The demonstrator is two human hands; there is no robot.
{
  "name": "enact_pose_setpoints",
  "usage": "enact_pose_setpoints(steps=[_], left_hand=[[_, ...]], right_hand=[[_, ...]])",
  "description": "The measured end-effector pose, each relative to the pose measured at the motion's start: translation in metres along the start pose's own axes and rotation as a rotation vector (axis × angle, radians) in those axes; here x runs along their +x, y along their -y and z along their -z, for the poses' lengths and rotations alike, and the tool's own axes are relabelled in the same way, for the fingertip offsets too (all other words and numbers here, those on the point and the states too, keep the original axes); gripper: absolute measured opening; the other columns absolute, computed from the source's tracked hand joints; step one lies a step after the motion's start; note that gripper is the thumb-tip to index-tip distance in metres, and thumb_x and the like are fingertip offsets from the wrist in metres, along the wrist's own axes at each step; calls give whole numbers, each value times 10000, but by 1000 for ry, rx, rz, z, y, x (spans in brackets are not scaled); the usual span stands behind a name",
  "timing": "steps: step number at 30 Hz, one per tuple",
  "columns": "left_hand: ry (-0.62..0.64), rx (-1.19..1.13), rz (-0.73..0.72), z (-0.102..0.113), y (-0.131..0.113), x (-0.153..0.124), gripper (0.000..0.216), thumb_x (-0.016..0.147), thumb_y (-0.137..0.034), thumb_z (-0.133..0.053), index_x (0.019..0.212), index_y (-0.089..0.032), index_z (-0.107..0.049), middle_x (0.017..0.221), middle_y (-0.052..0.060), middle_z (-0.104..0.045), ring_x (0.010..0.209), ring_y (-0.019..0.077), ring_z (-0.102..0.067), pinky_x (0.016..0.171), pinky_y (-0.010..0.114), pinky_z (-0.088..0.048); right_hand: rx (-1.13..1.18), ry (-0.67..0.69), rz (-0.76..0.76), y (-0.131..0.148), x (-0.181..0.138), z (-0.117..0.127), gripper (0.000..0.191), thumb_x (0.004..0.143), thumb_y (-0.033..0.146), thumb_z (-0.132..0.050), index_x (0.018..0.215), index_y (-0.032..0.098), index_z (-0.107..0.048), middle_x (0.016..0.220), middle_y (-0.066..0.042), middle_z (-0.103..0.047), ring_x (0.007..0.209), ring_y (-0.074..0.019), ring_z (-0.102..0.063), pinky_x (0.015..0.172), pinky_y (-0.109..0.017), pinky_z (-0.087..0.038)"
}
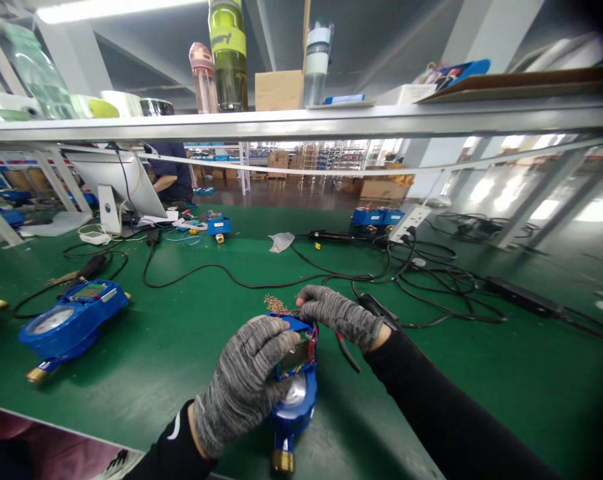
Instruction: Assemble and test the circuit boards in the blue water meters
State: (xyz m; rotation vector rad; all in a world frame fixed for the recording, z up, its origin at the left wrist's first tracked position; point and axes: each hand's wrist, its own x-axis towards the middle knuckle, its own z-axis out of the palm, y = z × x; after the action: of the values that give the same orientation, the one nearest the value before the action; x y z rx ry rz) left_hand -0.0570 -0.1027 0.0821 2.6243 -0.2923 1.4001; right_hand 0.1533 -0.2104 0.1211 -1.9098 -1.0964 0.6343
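Observation:
A blue water meter with a brass fitting lies on the green bench in front of me, its top open with red wires showing. My left hand, in a grey knit glove, is wrapped over the meter's left side. My right hand, also gloved, is closed in a pinch at the meter's far top edge; what it pinches is too small to make out. A small heap of brass screws lies just beyond the meter.
A second blue meter lies at the left. Black cables and a black tool spread to the right. More blue meters, a power strip, a monitor and another person are at the back.

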Motion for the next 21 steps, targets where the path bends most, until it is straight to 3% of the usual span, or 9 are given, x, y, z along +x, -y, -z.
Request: enact_pose_setpoints(steps=[5, 11, 21], left_hand=[[-14, -142, 31, -1, 5, -5, 445, 894, -297, -682, 1284, -144, -535, 1263, 128, -622, 1255, 225, -555, 1071, 408, -511], [55, -158, -129, -5, 6, 3, 352, 937, -240, -610, 1277, -172, -550, 1304, 108, -591, 1297, 223, -509, 1197, 455, -347], [80, -272, -155, -8, 9, 10, 304, 945, -240, -593, 1237, -163, -561, 1320, 107, -571, 1344, 195, -474, 1238, 373, -288]], right_hand=[[-67, 11, 0, -6, -9, 2, 97, 726, 98, -612, 810, 146, -613, 756, -9, -601, 715, -179, -549, 620, -266, -427], [-98, 40, 99, 5, -2, -11, 107, 815, 137, -692, 917, 144, -662, 893, -36, -673, 837, -203, -614, 740, -285, -490], [-200, 253, 123, 8, 44, -16, 125, 773, 123, -744, 893, 142, -718, 901, -23, -714, 840, -191, -658, 753, -254, -517]])
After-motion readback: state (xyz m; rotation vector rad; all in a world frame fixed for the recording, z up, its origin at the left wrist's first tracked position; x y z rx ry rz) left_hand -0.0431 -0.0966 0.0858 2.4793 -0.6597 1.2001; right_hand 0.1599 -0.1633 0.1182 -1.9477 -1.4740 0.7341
